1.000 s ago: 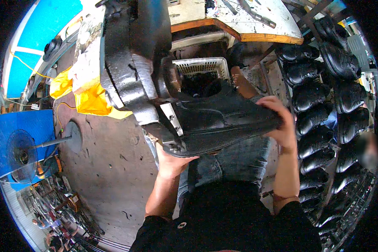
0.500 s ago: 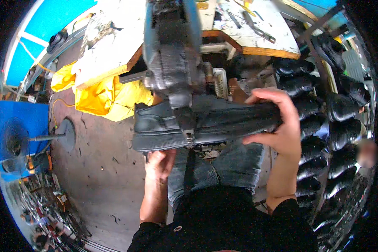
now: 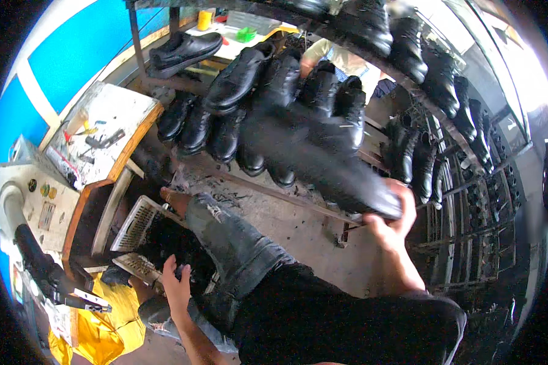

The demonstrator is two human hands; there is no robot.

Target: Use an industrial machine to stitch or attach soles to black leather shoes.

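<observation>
A black shoe [image 3: 313, 149], smeared by motion, stretches across the middle of the view in front of a rack of shoes. My right hand [image 3: 396, 216] grips one end of it, thumb below and fingers wrapped over the tip. Down at the lower left, my left hand [image 3: 176, 283] is held over a light plastic crate [image 3: 132, 228] with dark contents. Its fingers are parted, and I see nothing held in them. Behind the moving shoe, several black shoes [image 3: 237, 79] stand in rows on the rack, partly covered by it.
A metal rack bar [image 3: 268, 194] crosses ahead of my legs. Upper shelves with more shoes [image 3: 441, 82] curve to the right. At left are a stained workbench [image 3: 119, 109], a dark machine arm [image 3: 39, 258] and a yellow cloth [image 3: 112, 310]. Another person [image 3: 341, 55] is beyond the rack.
My view has swung right from the machine to the shoe rack. The shoe has come away from the machine in my right hand. My left hand has left the shoe.
</observation>
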